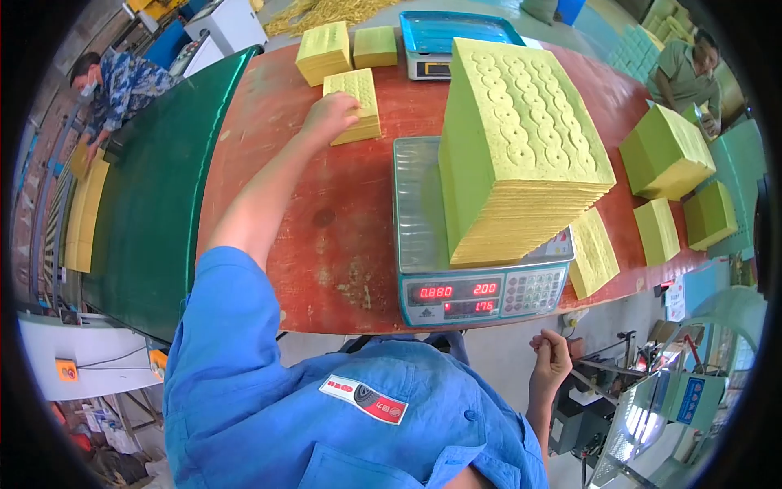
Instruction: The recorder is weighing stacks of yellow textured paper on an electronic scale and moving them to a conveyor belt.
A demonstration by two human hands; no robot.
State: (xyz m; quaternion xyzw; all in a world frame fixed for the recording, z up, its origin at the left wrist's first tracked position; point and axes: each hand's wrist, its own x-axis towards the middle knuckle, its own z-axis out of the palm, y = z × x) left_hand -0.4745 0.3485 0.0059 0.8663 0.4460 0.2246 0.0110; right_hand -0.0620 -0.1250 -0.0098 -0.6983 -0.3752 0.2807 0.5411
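Note:
My left hand (331, 119) reaches across the table, its fingers bent and pressed together on the top of a small stack of yellow embossed paper sheets (356, 84). Its thumb and whatever lies under the fingers are partly hidden. Down by my right side, beyond the table's front edge, my right hand (551, 364) is curled closed, with nothing visible in it. A tall block of yellow paper sheets (529, 122), stamped with rows of round patterns, stands on the metal pan of a digital scale (417, 212). Red digits glow on the scale's front panel.
Two short paper stacks (323, 53) and a second scale with a blue tray (423, 33) stand at the table's far side. More paper blocks (666, 151) sit to the right. Co-workers (122, 90) are at the left and far right. A green table (155, 196) adjoins the red table (309, 269).

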